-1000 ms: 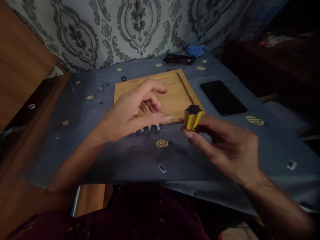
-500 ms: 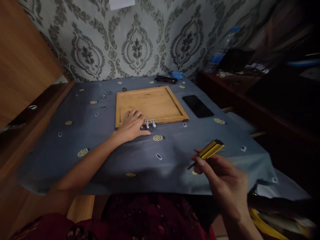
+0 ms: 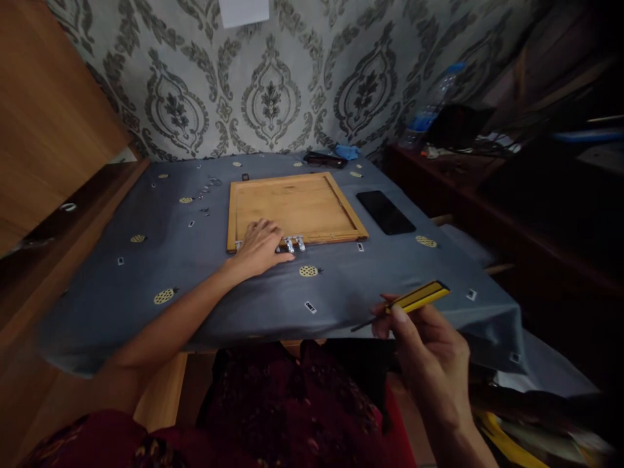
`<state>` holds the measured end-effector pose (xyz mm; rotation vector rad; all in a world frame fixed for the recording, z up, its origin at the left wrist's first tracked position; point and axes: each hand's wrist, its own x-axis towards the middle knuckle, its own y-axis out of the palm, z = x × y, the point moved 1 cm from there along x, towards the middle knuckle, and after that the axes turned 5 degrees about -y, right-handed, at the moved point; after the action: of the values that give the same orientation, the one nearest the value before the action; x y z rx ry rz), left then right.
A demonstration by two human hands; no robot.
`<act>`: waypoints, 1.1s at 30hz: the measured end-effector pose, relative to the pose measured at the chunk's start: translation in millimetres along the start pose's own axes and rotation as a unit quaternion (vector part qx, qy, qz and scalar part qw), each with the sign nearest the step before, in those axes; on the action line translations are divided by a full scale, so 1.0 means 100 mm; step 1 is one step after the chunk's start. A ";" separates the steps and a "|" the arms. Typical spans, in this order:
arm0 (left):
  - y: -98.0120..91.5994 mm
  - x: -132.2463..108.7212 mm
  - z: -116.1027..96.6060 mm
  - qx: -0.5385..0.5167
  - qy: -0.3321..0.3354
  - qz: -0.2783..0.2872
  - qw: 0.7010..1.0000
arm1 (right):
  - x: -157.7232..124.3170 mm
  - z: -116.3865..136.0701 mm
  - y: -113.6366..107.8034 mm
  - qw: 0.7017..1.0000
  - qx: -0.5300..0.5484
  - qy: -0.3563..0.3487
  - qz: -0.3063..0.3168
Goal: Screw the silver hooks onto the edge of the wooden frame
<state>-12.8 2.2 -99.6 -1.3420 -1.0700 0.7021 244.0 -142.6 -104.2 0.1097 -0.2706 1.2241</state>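
Note:
A wooden frame with a plain wood panel (image 3: 297, 203) lies flat on the table. My left hand (image 3: 260, 244) rests over its near edge, fingers bent onto the panel and thumb held apart. Right beside that thumb, silver metal hinges (image 3: 295, 244) stick out from the frame's near edge; the hand partly covers this hardware. Low at the right, over the table's front edge, my right hand (image 3: 426, 348) is closed round a screwdriver (image 3: 419, 297) with a yellow and black handle. Its dark shaft points left and slightly down, away from the frame.
A black phone (image 3: 385, 212) lies right of the frame. Small metal pieces (image 3: 207, 188) are scattered to the left. At the back sit a dark case (image 3: 324, 160) and a blue cloth (image 3: 347, 152). A plastic bottle (image 3: 429, 110) stands on the dark side table. A wooden cabinet (image 3: 58, 117) borders the left.
My right hand has shifted slightly, and the screwdriver now lies flatter, its tip farther left. My left hand stays at the frame's near edge. The view has tilted slightly.

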 end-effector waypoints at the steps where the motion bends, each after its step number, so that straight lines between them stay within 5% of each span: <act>1: 0.00 -0.01 0.00 -0.003 -0.002 0.000 1.000 | 0.04 0.02 0.03 1.000 0.009 -0.004 0.000; 13: -0.02 -0.03 -0.06 -0.050 -0.016 0.002 0.999 | 0.87 0.26 0.67 0.989 0.050 -0.129 0.046; 18: -0.06 -0.04 -0.09 -0.052 -0.023 -0.007 0.998 | 1.15 0.17 0.97 0.983 0.046 -0.156 0.085; 33: -0.10 0.00 -0.12 -0.055 -0.039 0.033 0.997 | 1.32 -0.14 1.20 0.972 -0.008 -0.138 0.189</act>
<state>-3.2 -4.5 -88.2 -1.4600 -1.1449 0.7574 174.5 21.8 -90.8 0.2221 -0.5630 1.5864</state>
